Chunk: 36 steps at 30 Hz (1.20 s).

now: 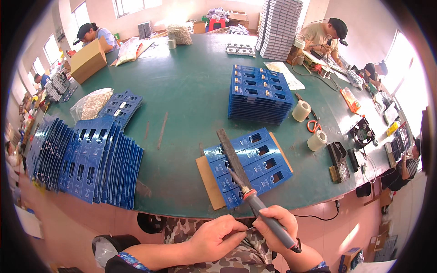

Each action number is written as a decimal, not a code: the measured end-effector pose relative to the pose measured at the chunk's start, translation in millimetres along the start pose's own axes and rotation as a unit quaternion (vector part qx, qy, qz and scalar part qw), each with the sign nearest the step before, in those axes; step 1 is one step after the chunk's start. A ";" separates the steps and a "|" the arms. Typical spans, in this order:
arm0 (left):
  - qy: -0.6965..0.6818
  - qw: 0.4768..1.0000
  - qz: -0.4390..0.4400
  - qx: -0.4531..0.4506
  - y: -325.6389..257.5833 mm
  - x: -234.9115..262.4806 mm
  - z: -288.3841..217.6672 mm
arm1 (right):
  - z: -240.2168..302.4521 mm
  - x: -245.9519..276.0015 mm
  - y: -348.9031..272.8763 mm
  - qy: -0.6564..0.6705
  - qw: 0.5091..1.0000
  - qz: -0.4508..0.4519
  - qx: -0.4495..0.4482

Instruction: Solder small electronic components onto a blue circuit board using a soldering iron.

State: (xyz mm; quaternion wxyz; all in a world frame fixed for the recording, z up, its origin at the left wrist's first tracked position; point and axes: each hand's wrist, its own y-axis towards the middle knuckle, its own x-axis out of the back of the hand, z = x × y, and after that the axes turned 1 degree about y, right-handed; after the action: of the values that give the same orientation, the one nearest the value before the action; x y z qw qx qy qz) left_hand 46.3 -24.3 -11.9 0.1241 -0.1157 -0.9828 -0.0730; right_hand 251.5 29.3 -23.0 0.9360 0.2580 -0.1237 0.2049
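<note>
My right hand [278, 224] is wrapped round the grey handle of a soldering iron [269, 219], which has a red collar. Its thin tip points away from me, over a blue circuit board panel [268, 164] with rectangular cutouts. A dark flat bar [233, 154] lies across that panel, beside the iron's tip. Under the panel is a piece of brown cardboard [210, 184], close to the table's front edge. My left hand [214, 240] is closed near my lap, fingertips pinched close to my right hand; what they hold, if anything, I cannot make out.
Many blue panels stand in a leaning row [98, 159] at left; another stack [260, 98] rises ahead. To the right are tape rolls [317, 140], orange-handled scissors [313, 126], a fan [362, 133] and a black tray [338, 159]. Co-workers sit around the green table [182, 91].
</note>
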 end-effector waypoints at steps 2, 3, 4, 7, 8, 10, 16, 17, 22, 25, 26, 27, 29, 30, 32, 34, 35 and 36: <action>0.037 0.998 0.009 -0.044 -2.0 5.6 5.5 | -4.6 1.9 -2.0 0.025 0.999 -0.043 -0.016; 0.035 0.998 0.011 -0.044 -3.3 10.5 8.4 | -4.0 4.5 -2.9 0.020 0.999 -0.039 -0.018; 0.068 0.997 -0.007 -0.045 -5.1 17.7 11.9 | -3.9 9.6 -1.7 0.019 0.999 -0.040 -0.019; 0.112 0.990 -0.084 -0.015 -5.7 40.7 17.3 | -4.6 30.1 -1.6 0.050 0.999 -0.006 0.016; 0.118 0.988 -0.101 0.007 -6.0 47.7 18.5 | -6.0 37.1 -1.8 0.052 0.999 -0.004 0.015; 0.136 0.985 -0.106 0.010 -3.1 55.9 21.6 | -8.4 47.6 0.6 0.023 0.999 0.024 0.035; 0.164 0.982 -0.092 0.015 8.8 57.6 28.2 | -11.0 47.9 1.6 0.020 0.999 0.023 -0.023; 0.170 0.982 -0.086 0.012 9.5 57.4 28.7 | -13.3 47.4 1.2 0.020 0.999 0.022 -0.015; 0.181 0.981 -0.073 0.012 12.5 58.9 29.1 | -13.0 43.1 7.7 0.015 1.000 0.021 0.000; 0.184 0.980 -0.069 0.013 13.0 60.0 30.0 | -11.8 45.3 9.4 0.012 0.999 0.030 -0.001; 0.185 0.980 -0.067 0.015 12.9 60.2 30.0 | -10.8 46.4 9.8 0.006 0.999 0.040 -0.003; 0.185 0.980 -0.066 0.015 13.6 59.8 29.2 | -10.0 47.2 9.8 0.006 0.999 0.040 -0.003; 0.178 0.982 -0.064 0.012 15.4 58.5 26.6 | -8.5 48.3 9.6 0.004 0.999 0.045 -0.011; 0.178 0.982 -0.063 0.012 16.1 58.4 26.7 | -7.9 48.6 9.4 0.004 0.999 0.044 -0.011; 0.185 0.981 -0.056 0.008 17.1 57.9 27.1 | -7.3 48.7 8.4 0.006 0.999 0.046 -0.019; 0.179 0.982 -0.056 0.011 17.3 56.5 26.8 | -8.6 45.9 7.5 0.003 0.999 0.040 -0.008; 0.174 0.983 -0.057 0.014 17.2 55.7 26.7 | -9.2 44.7 7.1 -0.001 0.999 0.034 0.003; 0.174 0.983 -0.057 0.014 17.8 55.4 27.0 | -8.6 44.8 7.5 -0.001 0.999 0.034 0.002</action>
State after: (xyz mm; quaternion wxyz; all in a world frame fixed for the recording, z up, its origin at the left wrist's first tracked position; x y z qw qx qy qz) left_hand -7.7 9.0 -21.3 0.2906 -0.0436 -0.9521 -0.0848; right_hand 288.8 54.1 -11.9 0.9279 0.2560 -0.1327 0.2364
